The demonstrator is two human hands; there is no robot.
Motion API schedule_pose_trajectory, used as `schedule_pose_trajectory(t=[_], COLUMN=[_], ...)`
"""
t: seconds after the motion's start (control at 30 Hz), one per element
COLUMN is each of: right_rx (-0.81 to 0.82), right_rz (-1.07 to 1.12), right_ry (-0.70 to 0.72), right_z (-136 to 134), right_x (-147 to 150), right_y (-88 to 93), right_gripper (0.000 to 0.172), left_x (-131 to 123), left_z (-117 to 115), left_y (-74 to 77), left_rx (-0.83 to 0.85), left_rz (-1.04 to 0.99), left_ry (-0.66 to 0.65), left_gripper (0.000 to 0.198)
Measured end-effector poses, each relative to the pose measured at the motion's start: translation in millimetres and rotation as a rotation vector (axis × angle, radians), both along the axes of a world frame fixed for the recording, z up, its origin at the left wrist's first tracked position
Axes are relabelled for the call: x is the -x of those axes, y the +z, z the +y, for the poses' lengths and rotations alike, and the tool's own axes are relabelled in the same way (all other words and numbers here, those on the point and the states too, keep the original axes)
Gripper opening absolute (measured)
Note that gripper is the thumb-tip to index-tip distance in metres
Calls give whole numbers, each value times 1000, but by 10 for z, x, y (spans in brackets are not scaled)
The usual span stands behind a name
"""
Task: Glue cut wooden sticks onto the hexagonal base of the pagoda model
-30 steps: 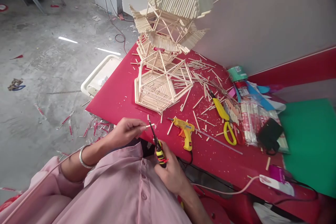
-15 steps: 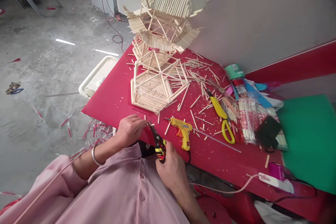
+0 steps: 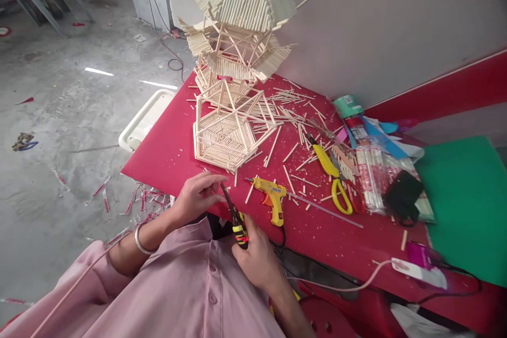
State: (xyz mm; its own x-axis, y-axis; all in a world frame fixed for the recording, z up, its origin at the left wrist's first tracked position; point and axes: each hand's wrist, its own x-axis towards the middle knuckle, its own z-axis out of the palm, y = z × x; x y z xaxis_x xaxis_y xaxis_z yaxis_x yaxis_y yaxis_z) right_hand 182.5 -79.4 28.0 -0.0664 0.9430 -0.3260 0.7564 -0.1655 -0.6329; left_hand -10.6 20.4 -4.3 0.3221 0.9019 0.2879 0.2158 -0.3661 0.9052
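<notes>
Black pliers with yellow and red grips (image 3: 240, 229) are in my right hand (image 3: 257, 256), its fingers wrapped round the handles. Their narrow jaws point up and away, toward my left hand (image 3: 198, 194). That hand is at the table's near edge, thumb and forefinger apart on either side of the jaw tips; I see nothing between them. Just beyond lies a six-sided frame of thin wooden sticks (image 3: 224, 137). A yellow glue gun (image 3: 271, 195) rests right of the pliers, a clear glue stick (image 3: 325, 210) running from its back.
A tiered stick tower (image 3: 237, 16) stands at the back of the red table (image 3: 158, 142). Loose sticks (image 3: 291, 96) are scattered right of it. Yellow-handled scissors (image 3: 340, 195), bagged sticks (image 3: 372, 174), a green sheet (image 3: 467, 206) and a power strip (image 3: 420, 273) lie rightward.
My left thumb and forefinger have parted from a pinch. The pliers' jaws have come closer together. The whole view has shifted slightly.
</notes>
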Motion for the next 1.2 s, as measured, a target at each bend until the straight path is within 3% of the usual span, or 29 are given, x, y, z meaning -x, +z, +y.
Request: schedule_pose_trajectory(t=[0.1,0.23,0.4,0.57,0.67,0.73,0.83,0.93,1.07,1.13,1.2], right_rx=[51,104,161,165,134,98,5,8,95,54,-125], right_rz=[53,96,85,102,105,36,-194,-527,-696,-720,-685], right_ry=[79,158,205,221,252,226,-2,-226,-206,-201,-242], right_z=[-41,-57,-16,-32,-23,65,392,888,1420,1487,1389], right_x=[-109,-257,-357,-439,-599,-773,-1086,-1374,-1579,-1555,-1422], right_y=[88,224,303,292,328,371,385,272,75,63,132], right_gripper=[67,62,61,61,68,66,61,65,74,80,78], left_x=[58,109,89,61,66,68,47,-8,-67,-72,-71], left_z=[26,70,89,66,12,-35,-101,-149,-174,-178,-185], left_y=[76,156,182,191,215,218,188,150,151,166,177], left_rx=[176,172,99,140,211,322,570,722,689,677,712], left_rz=[-29,-67,-98,-150,-206,-264,-335,-306,-263,-272,-285], left_ry=[-186,-419,-475,-480,-373,-160,135,182,249,262,220], left_gripper=[32,30,26,30,28,24,29,36,36,37,40])
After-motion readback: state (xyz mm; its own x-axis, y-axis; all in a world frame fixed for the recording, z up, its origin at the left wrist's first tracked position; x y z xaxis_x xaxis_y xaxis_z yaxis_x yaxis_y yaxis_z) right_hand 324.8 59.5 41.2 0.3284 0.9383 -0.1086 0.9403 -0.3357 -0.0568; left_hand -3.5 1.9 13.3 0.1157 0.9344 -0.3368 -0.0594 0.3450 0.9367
